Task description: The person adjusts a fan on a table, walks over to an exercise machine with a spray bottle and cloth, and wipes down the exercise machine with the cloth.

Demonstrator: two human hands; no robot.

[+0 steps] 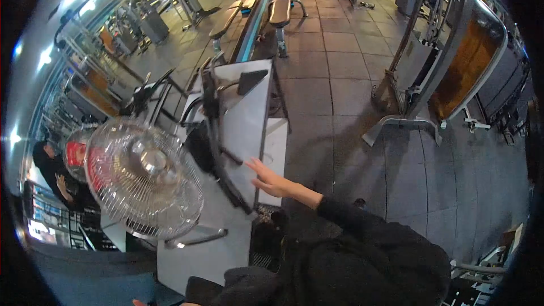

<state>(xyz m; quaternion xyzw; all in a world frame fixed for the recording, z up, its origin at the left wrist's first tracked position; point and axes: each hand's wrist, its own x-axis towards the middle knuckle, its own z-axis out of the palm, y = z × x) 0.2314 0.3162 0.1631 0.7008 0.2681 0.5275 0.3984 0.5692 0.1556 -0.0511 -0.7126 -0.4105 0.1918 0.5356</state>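
Observation:
My right hand (271, 181) reaches out with its fingers apart and nothing in them. It is close to a black curved bar or strap (233, 195) on a white-topped stand (246, 116); I cannot tell whether the fingertips touch it. Left of that, a round wire-caged fan (147, 175) with a shiny hub stands on a metal foot over a white surface (204, 255). Only a sliver of my left hand (137, 302) shows at the bottom edge, so its fingers are mostly hidden.
A mirror wall on the left reflects the fan, gym machines and a person in black (51, 170). A padded bench (280, 10) stands ahead. A cable machine (419, 73) rises on the right, its foot (402, 124) on the dark tiled floor (351, 170).

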